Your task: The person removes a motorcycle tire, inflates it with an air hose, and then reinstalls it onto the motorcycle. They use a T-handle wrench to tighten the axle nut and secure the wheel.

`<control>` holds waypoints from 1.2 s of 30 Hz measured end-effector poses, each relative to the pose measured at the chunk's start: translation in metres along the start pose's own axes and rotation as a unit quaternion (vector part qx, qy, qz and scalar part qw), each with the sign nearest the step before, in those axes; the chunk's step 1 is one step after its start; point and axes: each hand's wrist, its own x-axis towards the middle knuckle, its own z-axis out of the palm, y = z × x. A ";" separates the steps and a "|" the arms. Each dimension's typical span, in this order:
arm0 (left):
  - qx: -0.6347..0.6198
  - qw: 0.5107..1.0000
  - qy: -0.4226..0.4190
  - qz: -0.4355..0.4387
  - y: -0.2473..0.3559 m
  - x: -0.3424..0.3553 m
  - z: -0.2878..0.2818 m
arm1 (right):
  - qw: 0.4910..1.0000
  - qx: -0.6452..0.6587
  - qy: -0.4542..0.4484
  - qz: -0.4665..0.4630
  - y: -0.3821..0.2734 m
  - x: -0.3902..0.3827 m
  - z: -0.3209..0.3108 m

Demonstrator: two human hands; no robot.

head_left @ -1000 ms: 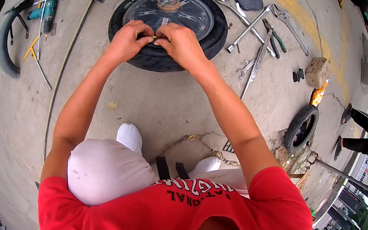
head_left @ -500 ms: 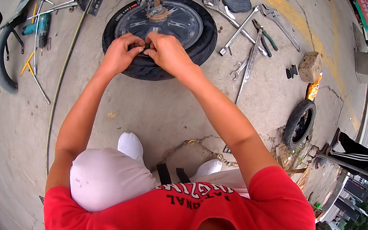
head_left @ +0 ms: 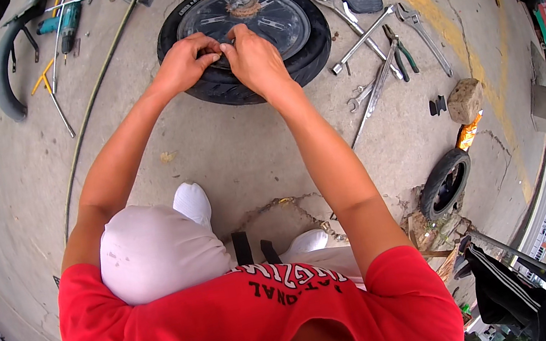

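A black tire [head_left: 313, 59] on a dark grey disc-like wheel [head_left: 280, 27] lies on the concrete in front of me. A rusty hub [head_left: 244, 6] stands at its middle. My left hand [head_left: 188, 63] and my right hand [head_left: 255, 58] meet over the near part of the wheel, where rim and tire join. Both have bent fingers, with thumbs and fingertips pinched close together. Whatever lies between those fingertips is too small and covered to make out.
Right of the wheel lie a lug wrench [head_left: 367, 39], pliers [head_left: 404, 58], an adjustable wrench [head_left: 428, 41] and a spanner [head_left: 357, 99]. Farther right are a stone block [head_left: 465, 101] and a small tire [head_left: 445, 184]. A teal drill [head_left: 69, 24] and a long cable [head_left: 88, 115] lie left.
The view has shifted slightly, so the wheel sits a little higher and farther right. Both hands stay at the rim with small finger shifts. The person at lower right has changed position.
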 end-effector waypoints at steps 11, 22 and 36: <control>0.018 1.000 0.007 0.020 -0.005 -0.002 -0.001 | 1.000 -0.002 -0.011 0.011 -0.005 -0.001 -0.003; 0.016 1.000 0.001 -0.012 -0.001 -0.001 -0.003 | 1.000 -0.021 0.007 -0.002 -0.004 -0.002 -0.001; -0.015 1.000 0.000 -0.003 -0.005 0.002 0.003 | 0.996 -0.019 0.046 -0.072 0.009 -0.008 0.005</control>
